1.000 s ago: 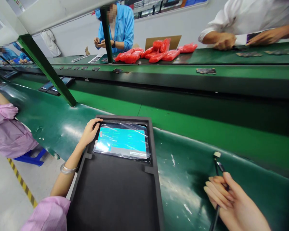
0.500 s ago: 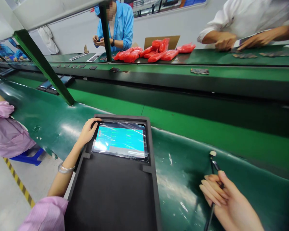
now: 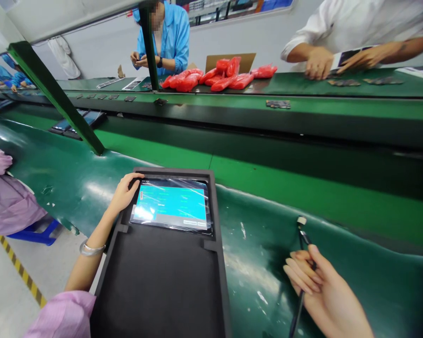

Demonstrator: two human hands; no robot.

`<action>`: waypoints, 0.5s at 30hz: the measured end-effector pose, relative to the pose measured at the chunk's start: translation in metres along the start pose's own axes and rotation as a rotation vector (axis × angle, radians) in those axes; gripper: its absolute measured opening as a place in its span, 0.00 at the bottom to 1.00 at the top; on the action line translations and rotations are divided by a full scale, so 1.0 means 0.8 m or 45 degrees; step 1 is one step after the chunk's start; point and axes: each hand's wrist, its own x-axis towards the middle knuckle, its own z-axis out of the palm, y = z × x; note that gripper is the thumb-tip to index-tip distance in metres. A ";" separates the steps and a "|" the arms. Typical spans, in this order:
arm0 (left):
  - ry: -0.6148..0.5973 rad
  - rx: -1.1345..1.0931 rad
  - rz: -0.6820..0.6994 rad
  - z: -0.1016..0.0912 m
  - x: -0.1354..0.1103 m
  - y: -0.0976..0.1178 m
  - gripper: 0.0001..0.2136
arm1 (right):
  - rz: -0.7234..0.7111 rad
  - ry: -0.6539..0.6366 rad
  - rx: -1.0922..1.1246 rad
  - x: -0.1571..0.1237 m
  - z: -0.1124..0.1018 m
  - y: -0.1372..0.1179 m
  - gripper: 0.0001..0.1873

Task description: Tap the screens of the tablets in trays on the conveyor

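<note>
Green bench mat [image 3: 356, 281]: glossy and scuffed, runs left to right. Beyond its far edge a lower belt lane, then a second green bench.

Black foam tray [image 3: 162, 281]: sits at the mat's near edge, left of centre, long side running away from the camera. Its near part is bare foam.

Tablet [image 3: 171, 206]: lies flat in the recess at the tray's far end, wrapped in clear film. The screen is lit cyan, with a red tab at its left edge and two small buttons at its near-right corner. On-screen text is too small to read, and no brand shows.

Right hand [image 3: 324, 295]: near the mat's near edge, right of the tray and well apart from it. Fingers are closed around a thin dark tool [image 3: 302, 232]. The shaft points away from the camera, its pale square tip low over the mat; can't tell if it touches.

Left hand [image 3: 121, 193]: at the tablet's far-left corner, thumb along the far edge and fingers curled over the left side, gripping it. Silver bracelet [image 3: 90, 249] on the wrist, pink sleeve below.

Far bench: red bags [image 3: 218, 77] piled in front of a cardboard box [image 3: 246, 58], and a small board [image 3: 278, 103] on the front lane. A person in blue and a person in white work there with their own hands. Slanted green post [image 3: 56, 98] at left.
</note>
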 end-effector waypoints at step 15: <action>0.011 0.006 0.015 0.001 0.000 -0.001 0.11 | 0.020 0.037 0.027 -0.002 0.002 -0.001 0.19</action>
